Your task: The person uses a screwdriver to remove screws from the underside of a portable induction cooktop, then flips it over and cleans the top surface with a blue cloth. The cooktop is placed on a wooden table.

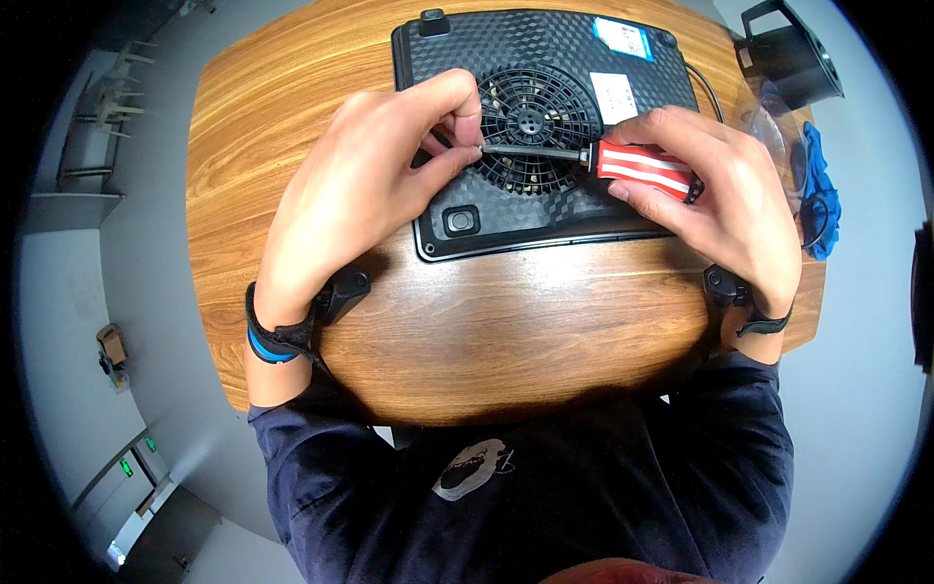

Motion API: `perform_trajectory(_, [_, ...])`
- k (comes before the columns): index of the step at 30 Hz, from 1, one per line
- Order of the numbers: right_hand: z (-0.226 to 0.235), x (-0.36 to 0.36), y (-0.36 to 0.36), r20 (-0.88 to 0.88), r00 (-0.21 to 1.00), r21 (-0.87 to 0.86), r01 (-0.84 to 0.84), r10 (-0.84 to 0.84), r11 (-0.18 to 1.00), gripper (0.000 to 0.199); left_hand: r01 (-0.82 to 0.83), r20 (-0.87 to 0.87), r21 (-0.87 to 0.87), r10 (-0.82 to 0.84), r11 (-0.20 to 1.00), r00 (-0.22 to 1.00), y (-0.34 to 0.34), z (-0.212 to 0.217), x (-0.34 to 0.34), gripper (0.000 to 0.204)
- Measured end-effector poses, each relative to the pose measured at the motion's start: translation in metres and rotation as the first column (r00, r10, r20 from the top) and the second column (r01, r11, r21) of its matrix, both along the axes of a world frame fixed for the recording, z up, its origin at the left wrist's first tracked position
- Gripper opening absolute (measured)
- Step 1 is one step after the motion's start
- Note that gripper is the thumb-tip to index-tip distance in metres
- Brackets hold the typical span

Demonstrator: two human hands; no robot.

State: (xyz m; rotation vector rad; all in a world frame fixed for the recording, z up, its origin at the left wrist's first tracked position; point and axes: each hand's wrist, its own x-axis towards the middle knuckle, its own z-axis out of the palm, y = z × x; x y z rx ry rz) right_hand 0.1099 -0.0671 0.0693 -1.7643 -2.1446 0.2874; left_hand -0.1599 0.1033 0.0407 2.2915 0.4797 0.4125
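Observation:
A black laptop cooling pad (pixel 574 216) lies underside up on the table, with a round fan grille (pixel 530 122) in its middle. My right hand (pixel 730 175) is closed round the red-and-white handle of a screwdriver (pixel 647 170). Its metal shaft points left, lying nearly level above the grille. At the shaft's tip, my left hand (pixel 375 161) pinches with thumb and forefinger. Whatever sits between those fingertips is too small to make out. Two labels, one blue and white, the other a white sticker (pixel 613 97), are stuck on the pad.
The pad rests on a wooden table (pixel 516 341) with rounded edges. A black pitcher-like container (pixel 786 58) stands at the far right. Near the right edge are clear plastic (pixel 773 122) and a blue cloth (pixel 820 195). A black cable (pixel 708 86) runs from the pad's right side.

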Motion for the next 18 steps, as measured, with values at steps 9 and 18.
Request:
perform_trajectory(9, [-0.0021, 0.0029, 0.0002, -0.007, 1.000, -0.043, -0.013, 0.013, 0.999, 0.039, 0.015, -0.028, -0.034, -0.016, 0.999, 0.999, 0.0025, -0.0042, -0.0007, 0.025])
perform_trajectory(18, [-0.0029, 0.0033, 0.0017, -0.026, 0.999, -0.025, -0.020, 0.019, 0.999, 0.037, -0.026, -0.008, 0.069, 0.026, 0.997, 1.000, 0.0090, -0.0049, -0.0075, 0.026])
